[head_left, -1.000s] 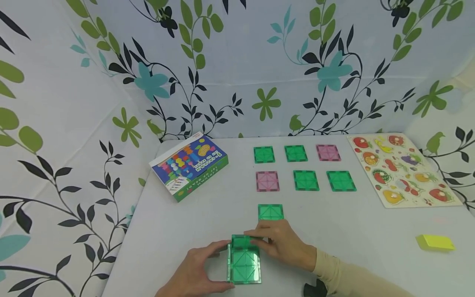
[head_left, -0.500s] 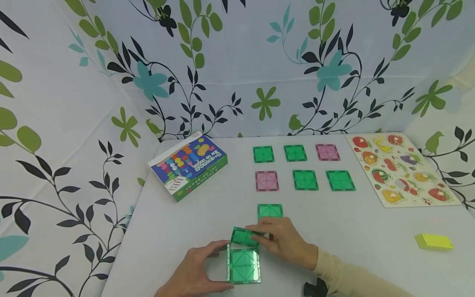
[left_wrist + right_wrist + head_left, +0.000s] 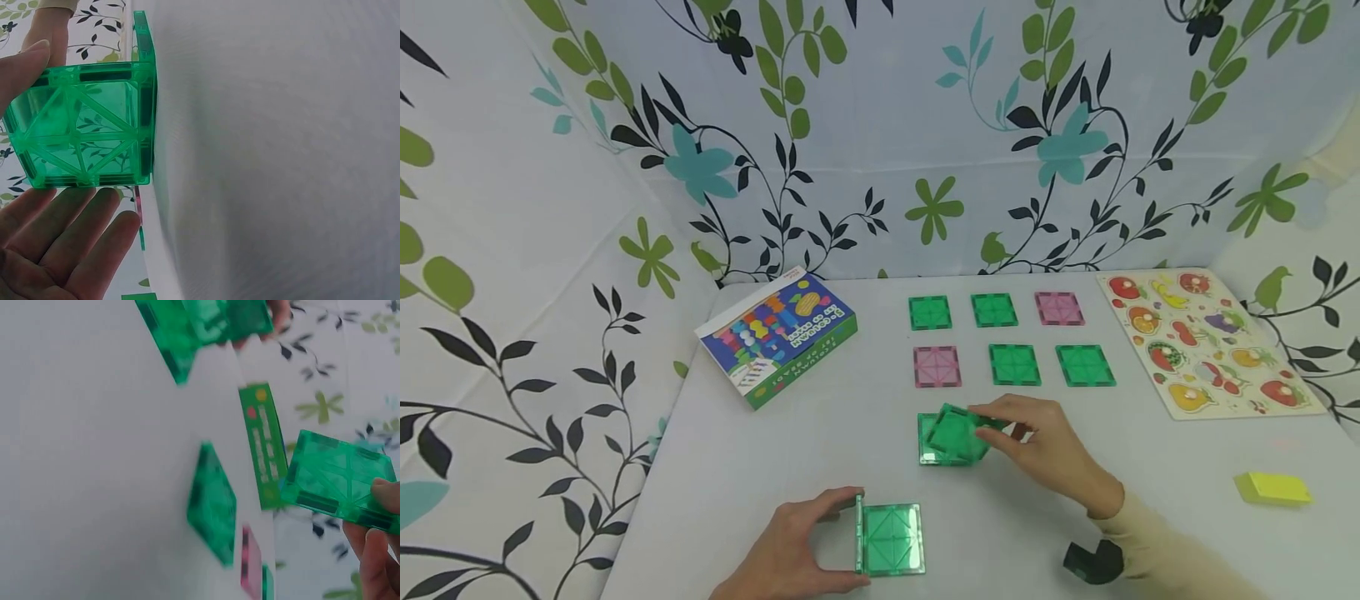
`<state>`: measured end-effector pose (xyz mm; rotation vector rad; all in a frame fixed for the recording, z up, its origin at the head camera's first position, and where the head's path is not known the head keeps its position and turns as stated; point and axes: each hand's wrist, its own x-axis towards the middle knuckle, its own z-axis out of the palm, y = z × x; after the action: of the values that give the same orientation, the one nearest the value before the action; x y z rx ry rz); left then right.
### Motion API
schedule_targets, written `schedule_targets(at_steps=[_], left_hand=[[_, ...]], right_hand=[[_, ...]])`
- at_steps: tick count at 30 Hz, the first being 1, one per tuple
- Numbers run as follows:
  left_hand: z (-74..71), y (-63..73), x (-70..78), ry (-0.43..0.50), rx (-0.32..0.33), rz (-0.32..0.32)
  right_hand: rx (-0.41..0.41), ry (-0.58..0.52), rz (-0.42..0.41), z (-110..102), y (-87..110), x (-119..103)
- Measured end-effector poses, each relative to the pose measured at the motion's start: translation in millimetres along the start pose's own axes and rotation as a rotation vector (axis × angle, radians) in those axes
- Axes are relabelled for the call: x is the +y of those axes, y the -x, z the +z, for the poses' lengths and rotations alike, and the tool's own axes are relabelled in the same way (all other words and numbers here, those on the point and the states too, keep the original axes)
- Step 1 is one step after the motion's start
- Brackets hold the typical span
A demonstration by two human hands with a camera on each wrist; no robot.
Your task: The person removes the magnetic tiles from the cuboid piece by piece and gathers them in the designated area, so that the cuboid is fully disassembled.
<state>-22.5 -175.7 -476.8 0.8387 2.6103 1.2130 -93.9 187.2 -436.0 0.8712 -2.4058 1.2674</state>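
Observation:
My left hand (image 3: 786,546) holds a green see-through magnetic tile (image 3: 860,533) upright by opposite edges, thumb on one and fingers on the other. This tile stands along the left edge of a green tile (image 3: 897,540) lying flat on the table. In the left wrist view, the upright tile (image 3: 78,134) faces the camera. My right hand (image 3: 1052,446) pinches another green tile (image 3: 957,433) by its right side, tilted and partly covering a flat green tile (image 3: 928,456). The right wrist view shows that pinched tile (image 3: 337,478) between thumb and fingers.
Two rows of flat tiles lie farther back, green ones (image 3: 1015,365) and pink ones (image 3: 937,367). A colourful box (image 3: 782,333) sits back left. At the right are a fruit puzzle board (image 3: 1210,342) and a yellow block (image 3: 1273,489). A black object (image 3: 1093,562) is at the right wrist.
My right hand has lifted its green tile off the tiles at the left hand and carried it right and away, over the other flat tile. The left hand stays in place.

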Motion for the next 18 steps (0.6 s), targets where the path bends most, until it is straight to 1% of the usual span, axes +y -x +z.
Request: schedule_targets(at_steps=[2, 4, 9, 14, 18], left_hand=[[0.2, -0.3, -0.2, 0.003, -0.001, 0.003], [0.1, -0.3, -0.3, 0.005, -0.004, 0.006], [-0.4, -0.5, -0.1, 0.01, -0.007, 0.012], [-1.2, -0.3, -0.1, 0.011, -0.005, 0.013], [-1.3, 0.0, 0.0, 0.013, -0.018, -0.007]], right_hand=[[0.0, 0.025, 0.044, -16.1, 3.7, 9.2], [-0.019, 0.04, 0.105, -31.2, 8.6, 19.6], [-0.122, 0.031, 0.25, -59.5, 22.3, 47.9], [-0.242, 0.0, 0.3, -70.3, 30.9, 74.6], [-0.307, 0.03, 0.325, -71.2, 32.7, 89.2]])
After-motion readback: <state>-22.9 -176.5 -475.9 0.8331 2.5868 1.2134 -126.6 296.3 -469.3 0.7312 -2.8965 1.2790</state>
